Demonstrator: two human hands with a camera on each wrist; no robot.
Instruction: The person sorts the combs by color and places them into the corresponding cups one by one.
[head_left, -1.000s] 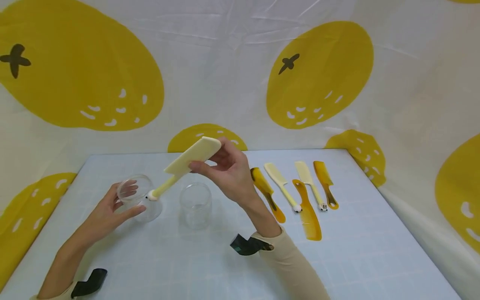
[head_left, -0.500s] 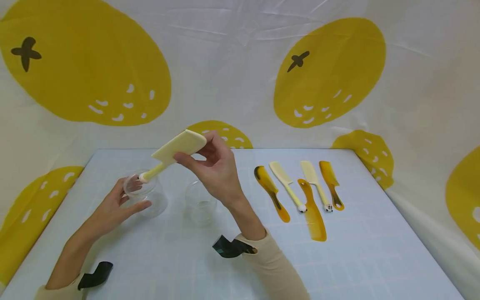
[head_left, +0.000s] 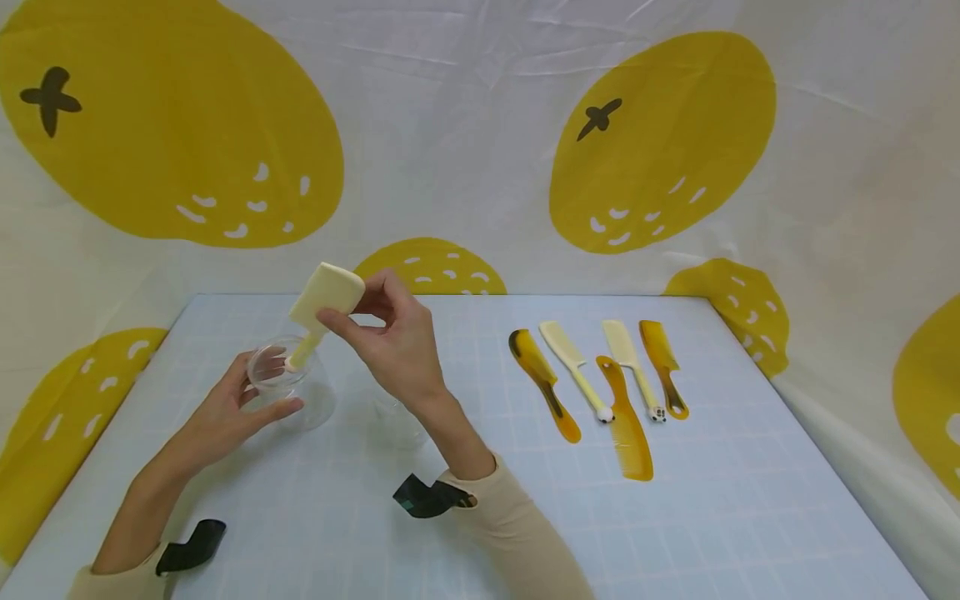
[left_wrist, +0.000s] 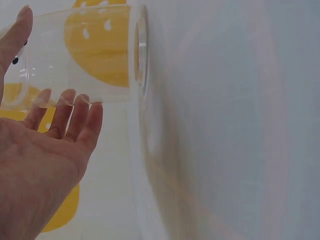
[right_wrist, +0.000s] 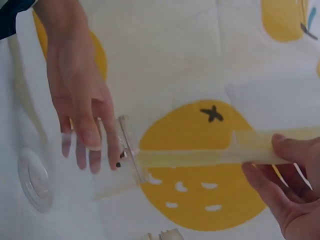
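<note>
Cream plastic comb [head_left: 324, 302], handle in clear round jar [head_left: 288, 387]

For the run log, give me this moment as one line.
left hand: holds clear jar | right hand: pinches cream comb, handle tip inside jar mouth | second clear jar, five combs lie on table

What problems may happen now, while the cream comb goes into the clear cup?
1. The left hand holds the clear cup only by its side, so a push from the cream comb may tip it.
2. The right hand pinches the comb high on its wide end, so it might slip.
3. The right forearm hangs above the second cup and may knock it.
</note>
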